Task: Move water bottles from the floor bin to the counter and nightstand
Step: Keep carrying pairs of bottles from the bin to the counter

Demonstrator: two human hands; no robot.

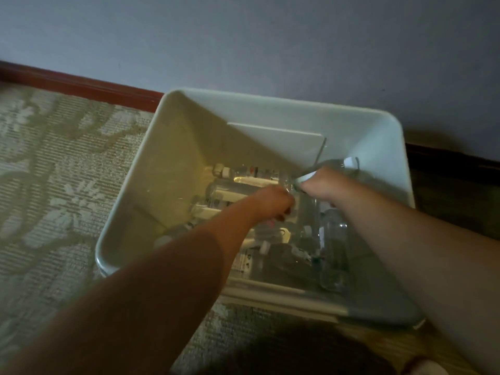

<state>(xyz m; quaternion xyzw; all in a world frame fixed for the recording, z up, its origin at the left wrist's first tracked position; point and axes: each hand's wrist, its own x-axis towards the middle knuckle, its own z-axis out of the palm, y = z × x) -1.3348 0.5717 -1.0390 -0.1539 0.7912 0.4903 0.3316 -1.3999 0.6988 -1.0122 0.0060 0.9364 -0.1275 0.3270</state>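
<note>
A white plastic bin [189, 125] stands on the carpet against the wall, with several clear water bottles lying in its bottom. Both my arms reach down into it. My right hand [323, 185] is closed around a clear bottle [335, 165] with a white cap, tilted up toward the bin's far right corner. My left hand [273, 203] is curled just left of it, fingers closed over a bottle among the pile; blur hides the exact grip. Another clear bottle [334, 250] lies by the near right wall.
A patterned beige carpet [54, 185] covers the floor to the left. A dark red baseboard [81, 85] runs under the grey wall behind the bin. The bin's lid or a flat white panel [278, 139] leans inside the far wall.
</note>
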